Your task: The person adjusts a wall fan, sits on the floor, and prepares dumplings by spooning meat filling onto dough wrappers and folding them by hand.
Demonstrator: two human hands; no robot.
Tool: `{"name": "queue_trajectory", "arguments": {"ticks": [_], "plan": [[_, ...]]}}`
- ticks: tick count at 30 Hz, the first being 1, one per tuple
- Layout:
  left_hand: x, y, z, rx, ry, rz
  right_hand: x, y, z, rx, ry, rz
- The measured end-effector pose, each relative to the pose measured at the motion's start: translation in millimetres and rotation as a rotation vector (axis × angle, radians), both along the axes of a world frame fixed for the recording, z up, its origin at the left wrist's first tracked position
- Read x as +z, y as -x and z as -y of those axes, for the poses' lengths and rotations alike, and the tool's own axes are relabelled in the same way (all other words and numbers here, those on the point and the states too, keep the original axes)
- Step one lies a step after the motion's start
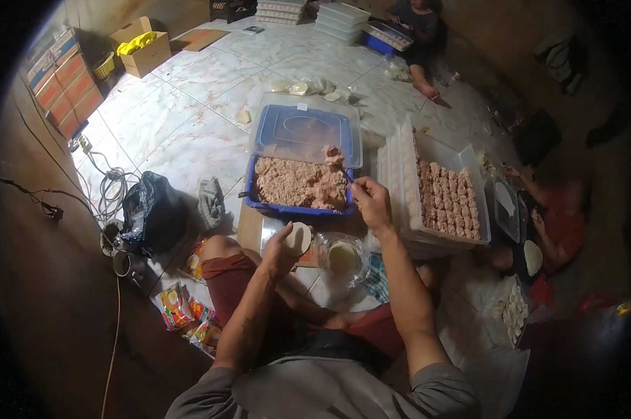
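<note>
The right hand [372, 202] is clamping a tool [349, 179], meat [287, 183] lying left of its fingers — bodyward of them, the left hand [279, 253] is gripping a wrapper [300, 238].

Rough minced filling [286, 183], smooth plastic tub [294, 209] (glossy tiled floor [214, 77]).

Across the tiled floor [203, 91] I can see an open cardboard box [150, 64] heaped with yellow cloth [136, 44] beside a yellow basket [104, 68], and, on this side, loose cables [114, 173], a black plastic bag [151, 213], a rumpled grey rag [210, 202] and bright packets [175, 307].
</note>
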State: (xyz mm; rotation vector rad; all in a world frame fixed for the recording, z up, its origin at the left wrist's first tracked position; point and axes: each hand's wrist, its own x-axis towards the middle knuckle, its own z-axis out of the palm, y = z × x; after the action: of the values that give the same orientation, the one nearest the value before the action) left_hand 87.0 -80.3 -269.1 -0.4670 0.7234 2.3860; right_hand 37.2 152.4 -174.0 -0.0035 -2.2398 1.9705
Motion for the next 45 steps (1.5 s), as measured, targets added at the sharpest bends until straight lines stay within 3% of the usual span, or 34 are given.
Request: {"name": "queue_trajectory", "arguments": {"ticks": [2,5,6,8,9,11,14,15,16,18,19,22,23,24,26,28,30,34,36,38,39,40,43,45], "plan": [[-9,0,0,0.002,-0.060,-0.036,8,6,-4,0.018,-0.099,0.009],[-18,-1,-1,0.019,-0.099,-0.005,23,7,-4,-0.124,-0.649,-0.006],[-21,-2,2,0.017,-0.104,-0.004,27,7,-3,-0.125,-0.654,-0.005],[-22,-8,7,-0.022,-0.084,-0.007,30,10,0,-0.185,-1.102,-0.146],[-25,-10,5,-0.028,-0.090,-0.002,29,13,1,-0.187,-1.109,-0.139],[-32,-12,2,-0.034,-0.049,0.017,25,26,7,-0.235,-1.569,-0.221],[-39,-14,-6,-0.055,-0.014,-0.087,-25,64,6,-0.205,-1.734,-0.330],[-47,-13,-8,-0.067,-0.027,-0.073,-32,67,18,-0.063,-1.807,-0.278],[-44,-13,-7,-0.066,-0.030,-0.068,-33,65,25,-0.058,-1.809,-0.275],[-32,-14,-5,-0.055,0.059,-0.103,-19,59,37,-0.106,-1.416,-0.347],[-37,-13,-5,-0.054,0.054,-0.095,38,55,48,0.297,-1.719,-0.089],[-50,-11,-4,-0.071,0.070,-0.129,10,78,31,0.085,-1.649,-0.013],[-46,-10,-4,-0.063,0.094,-0.117,-2,74,36,0.167,-1.749,-0.185],[-42,-7,-5,-0.053,0.117,-0.105,-2,77,28,0.165,-1.751,-0.188],[-25,-8,-4,-0.031,0.014,-0.010,38,66,29,0.108,-1.368,0.229],[-6,1,-3,-0.007,-0.095,0.069,42,64,7,0.071,-1.223,0.254],[10,13,-1,-0.014,-0.326,-0.034,52,42,1,0.025,-0.843,0.252],[21,42,-7,0.082,-0.387,-0.101,39,-18,15,0.008,-0.579,-0.026],[27,54,-15,0.105,-0.497,-0.175,5,-41,27,-0.100,-0.704,-0.341],[31,58,-28,0.145,-0.728,-0.304,-29,-63,41,-0.143,-0.767,-0.402],[70,42,-24,0.158,-0.589,-0.235,-44,-71,46,-0.131,-0.833,-0.417],[77,35,-25,0.153,-0.580,-0.241,-50,-77,53,-0.166,-0.759,-0.456],[79,21,-19,0.218,-0.567,-0.134,-57,-88,58,-0.208,-0.681,-0.505],[73,15,-15,0.227,-0.593,-0.097,-61,-96,54,-0.116,-0.885,-0.569]]}}
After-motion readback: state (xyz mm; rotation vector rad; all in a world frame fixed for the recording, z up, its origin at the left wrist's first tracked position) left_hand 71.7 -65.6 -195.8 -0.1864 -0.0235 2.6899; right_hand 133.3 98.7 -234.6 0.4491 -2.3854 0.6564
